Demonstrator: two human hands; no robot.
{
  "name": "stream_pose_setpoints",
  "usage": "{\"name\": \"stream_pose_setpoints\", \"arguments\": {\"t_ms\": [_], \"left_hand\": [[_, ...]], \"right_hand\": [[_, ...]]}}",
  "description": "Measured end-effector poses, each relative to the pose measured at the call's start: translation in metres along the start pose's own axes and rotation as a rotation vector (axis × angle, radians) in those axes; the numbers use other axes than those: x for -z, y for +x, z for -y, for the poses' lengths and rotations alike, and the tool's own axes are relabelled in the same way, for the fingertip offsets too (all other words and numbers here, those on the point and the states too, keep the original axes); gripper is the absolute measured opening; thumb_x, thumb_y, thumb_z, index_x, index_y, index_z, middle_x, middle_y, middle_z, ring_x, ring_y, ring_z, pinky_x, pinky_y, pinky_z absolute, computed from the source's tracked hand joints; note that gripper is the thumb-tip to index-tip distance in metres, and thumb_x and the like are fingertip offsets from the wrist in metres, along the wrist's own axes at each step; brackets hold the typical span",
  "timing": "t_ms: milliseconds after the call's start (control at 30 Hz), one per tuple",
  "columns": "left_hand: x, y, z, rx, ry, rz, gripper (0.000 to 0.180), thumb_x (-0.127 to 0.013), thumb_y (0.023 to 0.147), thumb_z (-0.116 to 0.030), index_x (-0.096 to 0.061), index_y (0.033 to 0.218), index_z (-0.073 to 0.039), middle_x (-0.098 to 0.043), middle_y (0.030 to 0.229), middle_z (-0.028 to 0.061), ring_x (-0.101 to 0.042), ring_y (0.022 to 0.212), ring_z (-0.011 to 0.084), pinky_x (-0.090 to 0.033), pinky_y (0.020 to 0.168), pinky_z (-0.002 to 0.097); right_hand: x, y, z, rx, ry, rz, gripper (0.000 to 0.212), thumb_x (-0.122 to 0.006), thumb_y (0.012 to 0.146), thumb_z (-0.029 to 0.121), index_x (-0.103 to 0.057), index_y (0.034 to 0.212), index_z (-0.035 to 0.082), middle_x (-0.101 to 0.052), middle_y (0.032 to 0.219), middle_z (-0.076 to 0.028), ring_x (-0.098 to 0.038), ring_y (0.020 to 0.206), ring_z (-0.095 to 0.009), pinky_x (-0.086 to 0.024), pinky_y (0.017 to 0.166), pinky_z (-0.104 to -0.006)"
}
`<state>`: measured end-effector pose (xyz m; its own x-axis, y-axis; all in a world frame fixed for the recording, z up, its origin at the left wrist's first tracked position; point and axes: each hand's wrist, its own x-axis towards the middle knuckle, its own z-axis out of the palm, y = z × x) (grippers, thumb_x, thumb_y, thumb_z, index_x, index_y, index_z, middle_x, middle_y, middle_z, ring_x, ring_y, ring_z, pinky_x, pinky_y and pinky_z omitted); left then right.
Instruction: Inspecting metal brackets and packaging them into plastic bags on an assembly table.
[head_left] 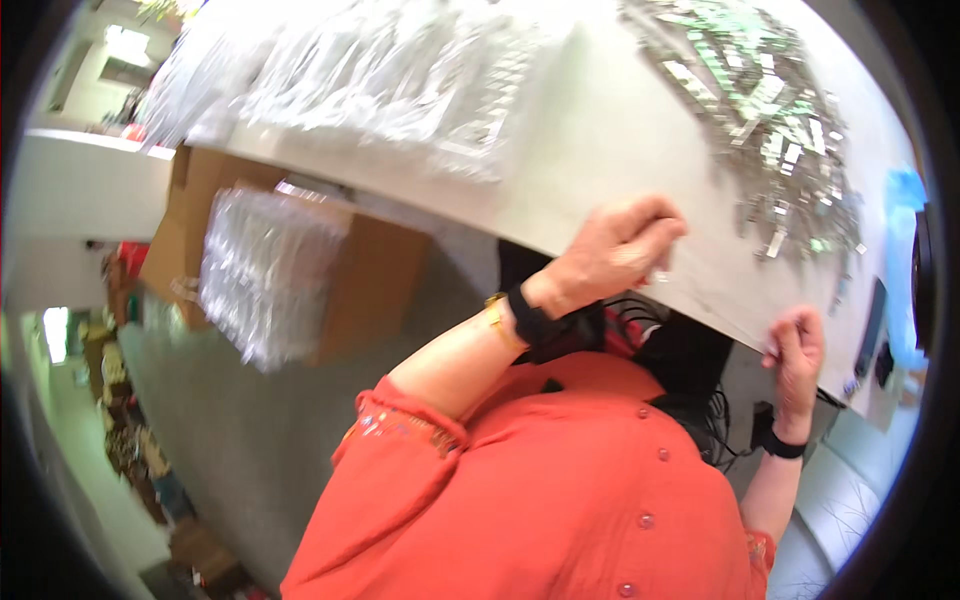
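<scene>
My left hand [620, 252] is over the near edge of the pale table [600, 130], its fingers curled together. A small pale spot shows under its fingertips, too blurred to name. At the table's edge further right, my right hand [799, 352] is closed, thumb against bent fingers; anything inside it is hidden. Beyond both hands lies a spread heap of small shiny metal pieces [770, 130], nearest to my right hand. Clear plastic bags [390, 90] with contents I cannot make out lie in a row at the table's far left.
An open cardboard box [375, 285] with a clear plastic liner [265, 270] stands below the table's left side. Blue plastic [903, 265] hangs at the far right. Black cables [720, 425] run beneath the table. Stacked goods [130, 440] line the left background.
</scene>
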<state>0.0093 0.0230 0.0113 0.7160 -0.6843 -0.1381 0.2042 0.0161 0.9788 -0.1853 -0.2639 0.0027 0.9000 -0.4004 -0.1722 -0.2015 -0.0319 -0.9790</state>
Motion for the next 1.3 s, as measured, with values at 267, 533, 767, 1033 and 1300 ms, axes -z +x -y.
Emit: {"name": "stream_pose_setpoints", "arguments": {"t_ms": [267,533,767,1033,1300], "left_hand": [[0.003,0.004,0.01,-0.049,-0.099,0.002,0.016,-0.057,0.105,-0.016,-0.063,0.107,-0.002,-0.061,0.072,-0.0005,-0.052,0.057,0.0035,-0.044,0.049,0.0182],[0.004,0.004,0.008,-0.095,-0.184,-0.031,0.016,-0.056,0.105,-0.017,-0.062,0.107,-0.002,-0.063,0.076,0.0028,-0.055,0.055,0.0068,-0.046,0.049,0.0206],[-0.006,0.0,0.017,-0.159,-0.156,-0.093,0.014,-0.057,0.104,-0.015,-0.063,0.107,-0.002,-0.063,0.076,0.002,-0.054,0.056,0.0053,-0.046,0.05,0.0201],[-0.075,-0.015,0.005,-0.801,0.365,-0.166,0.013,-0.063,0.095,-0.003,-0.061,0.107,0.0,-0.063,0.088,0.0158,-0.064,0.074,0.027,-0.052,0.069,0.0356],[-0.113,-0.046,-0.014,-0.529,0.194,0.152,0.057,-0.068,0.095,-0.021,-0.043,0.139,0.004,-0.058,0.119,0.0215,-0.061,0.106,0.0311,-0.053,0.088,0.0403]], "right_hand": [[-0.016,0.004,0.024,-0.048,0.13,0.024,0.011,-0.064,0.099,0.014,-0.057,0.094,0.008,-0.059,0.078,-0.001,-0.056,0.064,-0.008,-0.049,0.052,-0.0226],[-0.004,-0.004,0.015,-0.046,0.236,-0.065,0.012,-0.065,0.1,0.019,-0.058,0.098,0.01,-0.058,0.083,0.001,-0.056,0.065,-0.004,-0.051,0.053,-0.0197],[-0.006,0.001,0.003,0.031,0.237,-0.156,0.012,-0.065,0.101,0.022,-0.059,0.1,0.011,-0.059,0.085,0.002,-0.055,0.066,-0.003,-0.048,0.053,-0.0183],[-0.02,-0.013,0.018,0.21,0.075,-0.189,0.011,-0.062,0.102,0.019,-0.057,0.099,0.011,-0.057,0.086,0.002,-0.053,0.067,-0.005,-0.046,0.056,-0.0205],[-0.061,-0.046,0.05,0.718,-0.377,0.03,0.015,-0.067,0.097,0.012,-0.058,0.104,0.003,-0.057,0.102,-0.006,-0.058,0.084,-0.011,-0.049,0.071,-0.0233]]}}
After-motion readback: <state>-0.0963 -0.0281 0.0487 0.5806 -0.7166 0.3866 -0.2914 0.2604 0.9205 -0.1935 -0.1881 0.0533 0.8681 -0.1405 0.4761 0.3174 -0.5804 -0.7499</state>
